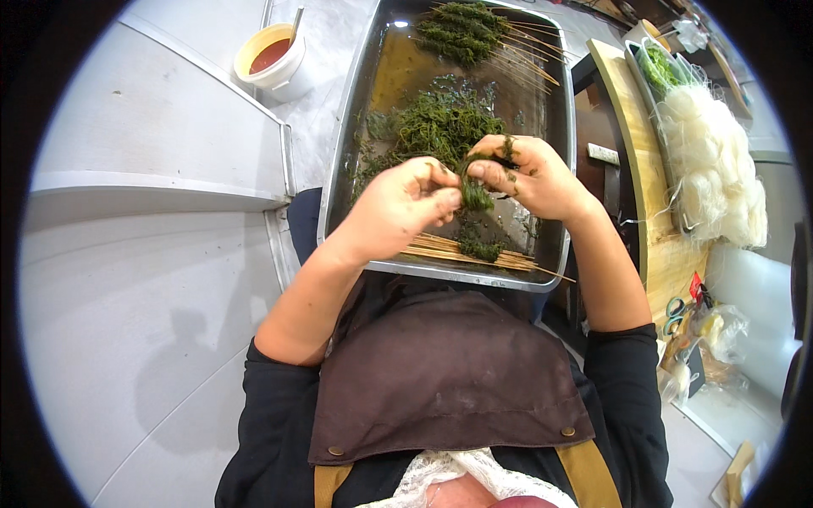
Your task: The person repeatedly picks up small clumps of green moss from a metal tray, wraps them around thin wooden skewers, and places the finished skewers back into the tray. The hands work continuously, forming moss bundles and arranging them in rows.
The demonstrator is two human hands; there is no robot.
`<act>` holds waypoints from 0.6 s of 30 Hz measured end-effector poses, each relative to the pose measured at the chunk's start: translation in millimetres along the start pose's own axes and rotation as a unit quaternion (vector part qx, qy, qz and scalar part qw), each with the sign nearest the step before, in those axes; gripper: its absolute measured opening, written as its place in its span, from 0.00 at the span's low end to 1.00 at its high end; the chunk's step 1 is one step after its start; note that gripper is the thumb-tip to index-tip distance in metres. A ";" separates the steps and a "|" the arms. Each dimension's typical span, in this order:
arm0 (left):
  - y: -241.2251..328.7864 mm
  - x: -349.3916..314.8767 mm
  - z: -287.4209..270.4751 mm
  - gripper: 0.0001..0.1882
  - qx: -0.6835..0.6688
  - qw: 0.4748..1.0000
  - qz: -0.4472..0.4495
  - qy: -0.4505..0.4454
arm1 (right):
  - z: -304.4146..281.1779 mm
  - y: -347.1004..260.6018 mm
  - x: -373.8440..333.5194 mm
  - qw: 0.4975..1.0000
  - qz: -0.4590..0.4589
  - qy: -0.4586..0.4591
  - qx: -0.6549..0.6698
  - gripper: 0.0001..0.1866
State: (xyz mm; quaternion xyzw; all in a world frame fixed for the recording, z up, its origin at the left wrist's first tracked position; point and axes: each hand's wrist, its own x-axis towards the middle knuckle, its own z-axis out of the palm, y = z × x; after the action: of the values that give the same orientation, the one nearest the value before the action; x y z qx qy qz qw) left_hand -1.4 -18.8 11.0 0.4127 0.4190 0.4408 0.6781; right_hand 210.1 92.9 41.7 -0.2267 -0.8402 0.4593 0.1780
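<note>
Over a metal tray (329,199), my left hand (394,207) and my right hand (542,179) meet at a small bunch of wet green strands (478,196). Both are closed, thumb against fingers, pinching the bunch from either side. Bits of green cling to the right fingers. Just beyond them lies a loose heap of the same stringy greens (445,118). Thin wooden skewers (440,247) lie along the tray's near side, partly under my left hand, with a clump of greens (481,248) on them. At the far end are several skewers threaded with greens (464,32).
On the floor at far left stands a white bucket (284,72) of reddish liquid with a handle sticking out. To the right, a wooden table (631,127) bears a container of pale noodle bundles (710,161). Scissors (674,315) and plastic bags (720,330) are nearer on that side.
</note>
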 end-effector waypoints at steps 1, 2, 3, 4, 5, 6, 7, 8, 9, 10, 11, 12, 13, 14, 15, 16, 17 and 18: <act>0.3 -0.7 0.4 0.11 -0.067 0.997 0.036 0.012 | 4.2 1.9 0.6 0.998 0.048 0.015 0.027 0.09; 0.7 0.4 0.0 0.11 -0.142 0.989 0.039 0.020 | 10.3 2.2 -2.0 0.995 0.076 -0.005 0.059 0.11; -0.3 1.6 1.6 0.10 -0.218 0.974 0.051 0.043 | 20.4 0.0 -7.0 0.980 0.180 -0.026 0.082 0.13; -2.1 4.4 4.2 0.09 -0.157 0.981 0.072 0.088 | 30.0 -1.2 -7.8 0.979 0.191 -0.064 -0.039 0.15; -4.3 7.7 7.3 0.08 -0.097 0.982 0.102 0.128 | 35.2 -4.8 -11.8 0.991 0.090 -0.052 -0.083 0.15; -6.1 10.1 9.3 0.07 -0.047 0.979 0.123 0.158 | 37.8 -7.2 -12.0 0.986 0.077 -0.061 -0.136 0.15; -6.5 12.3 8.7 0.07 0.120 0.954 0.189 0.199 | 38.7 -10.6 -12.7 0.982 0.043 -0.060 -0.173 0.14; -6.7 14.2 8.1 0.07 0.274 0.903 0.241 0.225 | 36.0 -13.7 -12.3 0.987 0.036 -0.049 -0.148 0.12; -6.2 14.9 7.1 0.07 0.418 0.827 0.279 0.252 | 31.1 -15.9 -10.3 0.988 0.037 -0.048 -0.145 0.11; -5.0 14.5 5.1 0.08 0.431 0.828 0.272 0.232 | 23.8 -17.2 -7.6 0.990 0.009 -0.032 -0.137 0.10; -3.7 12.9 3.8 0.08 0.442 0.832 0.271 0.199 | 16.0 -17.4 -4.7 0.992 -0.031 -0.015 -0.124 0.09; -2.0 10.0 2.5 0.08 0.449 0.837 0.262 0.167 | 8.8 -15.9 -1.3 0.990 -0.033 -0.014 -0.135 0.09; -0.3 7.4 1.2 0.08 0.456 0.843 0.254 0.135 | -1.0 -13.9 -0.7 0.992 -0.009 -0.033 -0.118 0.09; 1.2 2.4 0.3 0.07 0.407 0.883 0.214 0.091 | -5.6 -9.8 1.6 0.995 0.030 -0.027 -0.091 0.10; 2.6 1.4 -1.0 0.07 0.267 0.951 0.143 0.064 | -7.8 -5.4 2.5 0.998 0.032 -0.007 -0.055 0.11; 3.6 0.0 -2.2 0.07 0.118 0.988 0.091 0.036 | -5.7 -0.6 2.2 1.000 -0.004 0.005 -0.029 0.10; 4.1 -0.8 -3.1 0.07 -0.047 0.997 0.053 -0.001 | -2.7 4.1 1.2 1.000 0.010 -0.003 0.008 0.10; 3.8 -0.9 -3.2 0.07 -0.078 0.995 0.066 -0.005 | 2.3 8.5 -0.9 0.998 0.032 -0.008 0.046 0.10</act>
State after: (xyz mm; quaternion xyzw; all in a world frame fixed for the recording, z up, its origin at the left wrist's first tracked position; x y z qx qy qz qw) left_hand -5.6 -18.0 13.7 0.3878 0.3519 0.5135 0.6798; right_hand 211.6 94.9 33.3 -0.2411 -0.8118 0.5051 0.1665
